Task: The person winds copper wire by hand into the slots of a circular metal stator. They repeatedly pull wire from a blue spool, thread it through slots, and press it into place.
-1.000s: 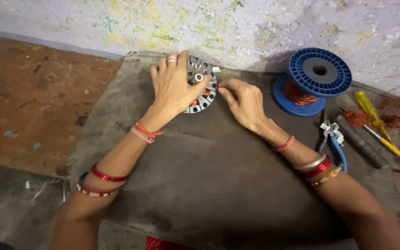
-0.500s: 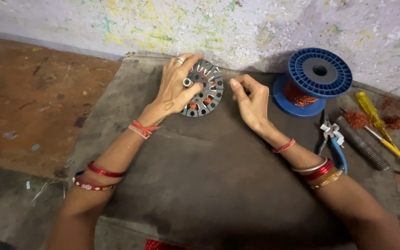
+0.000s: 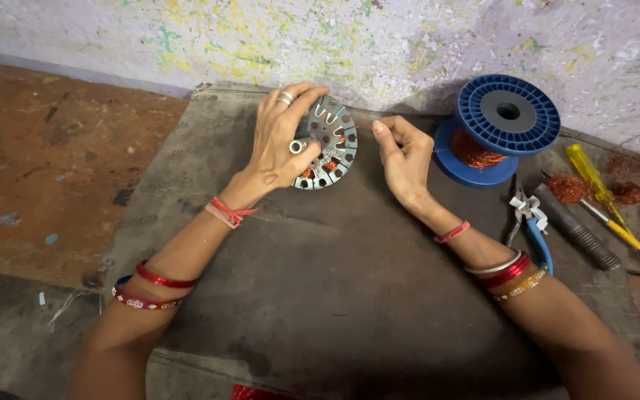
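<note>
Paint-flecked wall behind; on the cloth (image 3: 320, 296) the left hand (image 3: 279, 144) clamps the stator (image 3: 329, 148) upright, right hand (image 3: 403, 155) just beside it, fingers pinched shut, nearer the spool (image 3: 499, 126).

workshop floor | copper wire spool (image 3: 504, 126) | pliers (image 3: 531, 226), screwdrivers (image 3: 601, 194) | paint-spattered wall (image 3: 409, 37)

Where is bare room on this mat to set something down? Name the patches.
Free: the wide stretch of grey mat between the two forearms, below the metal stator disc that the left hand holds, and the mat's left strip beside the brown floor. Crowded: the right edge, with blue wire spool, pliers and yellow screwdriver beyond the right hand.
</note>
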